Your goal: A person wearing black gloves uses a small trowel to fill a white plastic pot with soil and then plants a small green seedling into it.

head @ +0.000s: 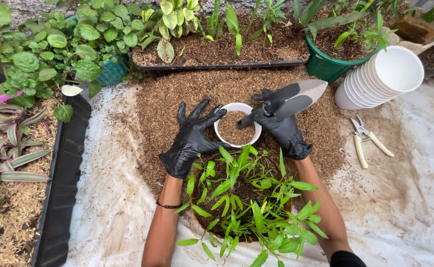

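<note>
We brace the small white pot (236,124) at the centre of the frame with our left hand (191,139), fingers spread open against its rim so it stays put. Our right hand (281,126) is closed around a trowel (296,96), blade raised just beside the pot, which is partly filled with husk. Below it sits a leafy potted plant (246,202). Everything rests on a white sheet (404,198) outdoors, strewn with brown husk (177,94); stacked white pots (385,79) and pruning shears (365,138) lie right.

Stacked white pots (381,79) near cream pruning shears (364,139).
</note>
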